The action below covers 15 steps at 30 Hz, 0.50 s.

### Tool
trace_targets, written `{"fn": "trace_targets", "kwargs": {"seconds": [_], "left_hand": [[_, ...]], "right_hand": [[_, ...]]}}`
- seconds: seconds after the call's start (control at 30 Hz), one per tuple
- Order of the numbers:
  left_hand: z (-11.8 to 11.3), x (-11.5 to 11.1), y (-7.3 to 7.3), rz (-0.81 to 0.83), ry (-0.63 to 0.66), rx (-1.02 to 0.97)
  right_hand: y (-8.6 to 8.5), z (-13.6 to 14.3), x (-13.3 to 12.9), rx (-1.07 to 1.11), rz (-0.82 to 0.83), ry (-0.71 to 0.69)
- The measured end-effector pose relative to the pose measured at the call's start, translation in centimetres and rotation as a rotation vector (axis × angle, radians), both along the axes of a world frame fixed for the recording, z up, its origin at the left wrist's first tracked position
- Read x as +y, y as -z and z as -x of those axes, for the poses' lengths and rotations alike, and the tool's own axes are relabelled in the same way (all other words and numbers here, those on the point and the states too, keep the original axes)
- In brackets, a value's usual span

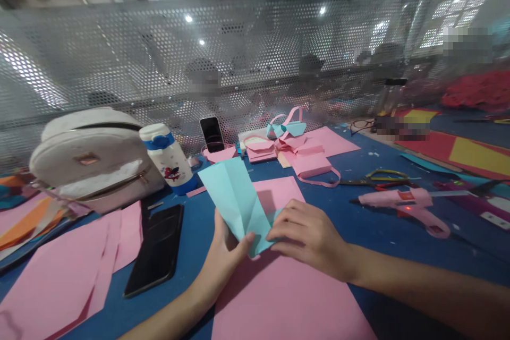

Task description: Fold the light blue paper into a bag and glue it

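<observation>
A folded light-blue paper piece point(235, 191) with creases down its face is held up over a large pink sheet point(287, 297). My left hand point(231, 241) grips its lower left part, thumb on the front. At its lower right edge, the fingers of my right hand point(300, 231) are closed on the paper. Small pink paper bags with handles point(316, 167) lie beyond my hands, near a light-blue one point(287, 128).
To the left are pink sheets point(59, 271), a black phone point(157, 249), a bottle point(167, 159) and a white backpack point(95, 154). A pink glue gun point(410, 202) and scissors point(378, 178) lie right. Behind stands a perforated metal panel point(247, 53).
</observation>
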<state>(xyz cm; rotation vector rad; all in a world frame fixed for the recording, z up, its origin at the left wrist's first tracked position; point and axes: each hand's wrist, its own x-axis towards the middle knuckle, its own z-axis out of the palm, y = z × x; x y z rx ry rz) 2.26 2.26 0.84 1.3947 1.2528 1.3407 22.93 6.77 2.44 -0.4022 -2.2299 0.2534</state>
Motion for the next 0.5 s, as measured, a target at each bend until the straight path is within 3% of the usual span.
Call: {"fn": "trace_targets", "kwargs": {"seconds": [0.5], "left_hand": [[0.1,0.11,0.33,-0.015,0.009,0.024]], "right_hand": [[0.21,0.05,0.12,-0.01,0.003,0.015]]}}
